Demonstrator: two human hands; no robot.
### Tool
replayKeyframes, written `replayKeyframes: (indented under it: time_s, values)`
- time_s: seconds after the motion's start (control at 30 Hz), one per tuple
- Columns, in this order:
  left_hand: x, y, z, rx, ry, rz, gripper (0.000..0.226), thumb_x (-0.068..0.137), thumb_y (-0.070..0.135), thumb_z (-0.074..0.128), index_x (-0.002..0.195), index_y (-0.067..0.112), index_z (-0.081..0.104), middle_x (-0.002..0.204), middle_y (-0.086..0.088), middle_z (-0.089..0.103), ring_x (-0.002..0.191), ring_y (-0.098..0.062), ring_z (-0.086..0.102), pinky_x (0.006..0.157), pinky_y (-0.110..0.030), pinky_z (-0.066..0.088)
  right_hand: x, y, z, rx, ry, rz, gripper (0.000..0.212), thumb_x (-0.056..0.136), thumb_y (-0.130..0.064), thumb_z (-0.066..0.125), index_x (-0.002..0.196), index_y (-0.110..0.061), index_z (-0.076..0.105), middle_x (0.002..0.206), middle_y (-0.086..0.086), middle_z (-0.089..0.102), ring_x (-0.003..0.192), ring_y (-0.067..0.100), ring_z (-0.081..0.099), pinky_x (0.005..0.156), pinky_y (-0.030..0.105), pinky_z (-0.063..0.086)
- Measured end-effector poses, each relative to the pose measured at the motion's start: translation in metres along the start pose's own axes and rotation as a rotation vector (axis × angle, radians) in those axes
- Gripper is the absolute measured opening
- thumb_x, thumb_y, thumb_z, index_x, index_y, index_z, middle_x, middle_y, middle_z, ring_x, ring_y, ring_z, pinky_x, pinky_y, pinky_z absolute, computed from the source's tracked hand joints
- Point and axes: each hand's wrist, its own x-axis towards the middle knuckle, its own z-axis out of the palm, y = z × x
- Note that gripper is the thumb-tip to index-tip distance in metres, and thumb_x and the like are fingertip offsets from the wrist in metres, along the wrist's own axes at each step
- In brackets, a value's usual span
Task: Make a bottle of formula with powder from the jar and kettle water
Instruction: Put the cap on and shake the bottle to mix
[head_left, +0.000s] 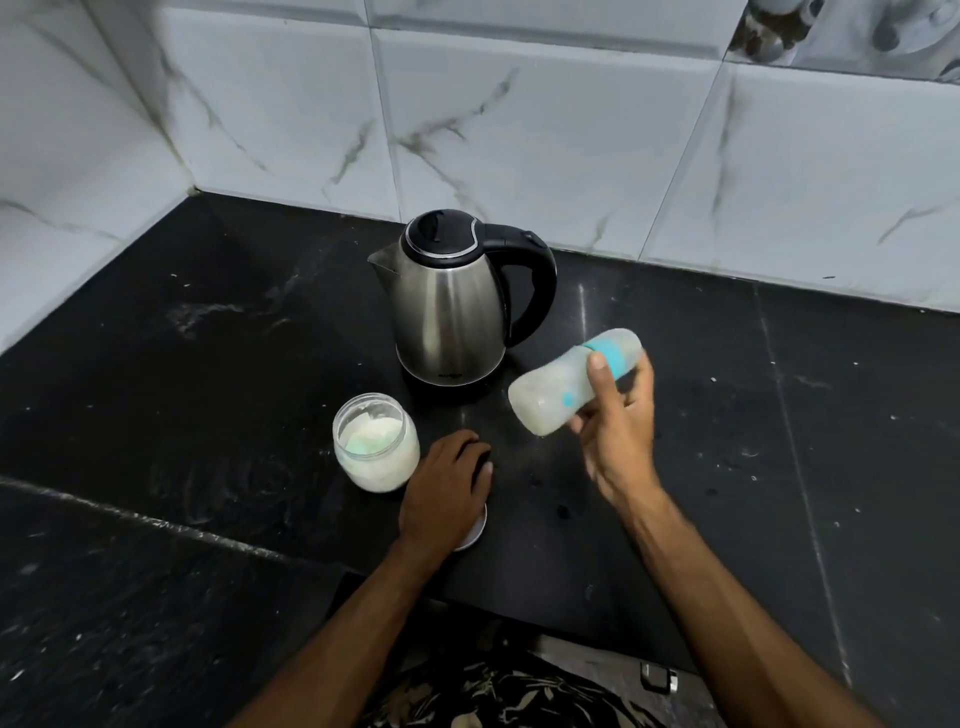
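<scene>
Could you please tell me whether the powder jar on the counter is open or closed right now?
Open. The jar stands upright with no lid on its mouth, and the white powder inside is visible from above.

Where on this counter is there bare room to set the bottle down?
Bare black counter lies right of the kettle and the right hand, and left of the jar. It is crowded in the middle: kettle, jar, left hand on a white lid.

Small dark mark low on the steel kettle (448, 306), near its base: likely a brand, too blurred to read. No other legible text.
</scene>
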Motion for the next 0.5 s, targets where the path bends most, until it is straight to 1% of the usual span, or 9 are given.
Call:
replayKeyframes:
  time_s: [0.03,0.1,0.17,0.2,0.23,0.3,0.37,0.43,0.5]
  values:
    - [0.001,0.000,-0.001,-0.010,0.010,-0.004,0.034,0.091,0.035,0.048,0.112,0.015,0.065,0.120,-0.004,0.061,0.109,-0.021,0.057,0.093,-0.029,0.044,-0.004,0.003,0.000,-0.022,-0.023,0.012,0.060,0.090,-0.018,0.064,0.143,-0.020,0.036,0.092,-0.005,0.073,0.086,0.015,0.071,0.062,0.034,0.060]
    - [0.000,0.001,-0.004,-0.071,0.016,0.017,0.034,0.082,0.027,0.063,0.113,0.015,0.059,0.114,-0.009,0.064,0.104,-0.025,0.059,0.089,-0.033,0.048,-0.020,0.010,-0.002,-0.178,-0.194,0.070,0.068,0.082,-0.019,0.071,0.141,-0.028,0.038,0.104,0.006,0.072,0.092,0.022,0.071,0.070,0.041,0.061]
    - [-0.002,0.001,-0.003,-0.067,-0.019,0.058,0.044,0.072,0.019,0.076,0.112,0.014,0.059,0.111,-0.010,0.064,0.100,-0.028,0.062,0.084,-0.037,0.053,-0.031,0.012,-0.004,-0.361,-0.372,0.117,0.075,0.075,-0.018,0.076,0.139,-0.033,0.040,0.109,0.010,0.069,0.095,0.024,0.071,0.075,0.039,0.060]
    - [-0.002,0.001,-0.004,-0.044,-0.034,0.050,0.045,0.070,0.018,0.077,0.112,0.014,0.061,0.112,-0.009,0.064,0.101,-0.028,0.062,0.084,-0.037,0.053,-0.030,0.011,-0.004,-0.375,-0.375,0.111,0.077,0.073,-0.017,0.076,0.140,-0.031,0.040,0.107,0.010,0.070,0.093,0.023,0.072,0.075,0.037,0.060]
    - [-0.001,-0.001,-0.002,-0.027,-0.025,0.023,0.042,0.072,0.019,0.076,0.112,0.013,0.063,0.114,-0.008,0.064,0.103,-0.028,0.062,0.086,-0.036,0.052,-0.025,0.008,-0.003,-0.329,-0.311,0.082,0.077,0.074,-0.017,0.075,0.141,-0.028,0.040,0.105,0.009,0.070,0.090,0.021,0.072,0.072,0.035,0.060]
    - [0.001,-0.003,0.001,-0.001,0.016,-0.013,0.029,0.084,0.027,0.063,0.111,0.014,0.066,0.117,-0.005,0.062,0.107,-0.023,0.059,0.091,-0.031,0.046,-0.010,0.000,-0.001,-0.162,-0.104,0.020,0.068,0.083,-0.016,0.070,0.142,-0.019,0.038,0.094,0.001,0.073,0.081,0.015,0.071,0.058,0.030,0.058]
    - [0.001,-0.001,0.002,0.000,0.007,0.002,0.031,0.091,0.034,0.049,0.109,0.016,0.068,0.119,-0.002,0.061,0.109,-0.019,0.056,0.094,-0.028,0.042,0.000,-0.003,0.001,-0.004,0.031,-0.012,0.055,0.094,-0.013,0.061,0.142,-0.014,0.036,0.083,-0.008,0.072,0.074,0.010,0.069,0.050,0.026,0.055]
    - [0.002,-0.002,0.002,-0.024,0.025,0.008,0.028,0.089,0.031,0.053,0.109,0.016,0.066,0.118,-0.004,0.062,0.108,-0.020,0.057,0.093,-0.028,0.043,-0.006,0.002,0.001,-0.020,-0.018,0.016,0.052,0.093,-0.012,0.061,0.139,-0.018,0.039,0.085,-0.007,0.073,0.076,0.011,0.070,0.056,0.032,0.060]
    - [0.000,-0.003,0.002,-0.096,0.021,0.025,0.034,0.078,0.022,0.068,0.111,0.014,0.062,0.115,-0.009,0.063,0.104,-0.024,0.059,0.089,-0.033,0.047,-0.022,0.009,0.000,-0.204,-0.220,0.074,0.062,0.083,-0.014,0.070,0.136,-0.028,0.042,0.095,0.001,0.073,0.084,0.018,0.072,0.068,0.038,0.062]
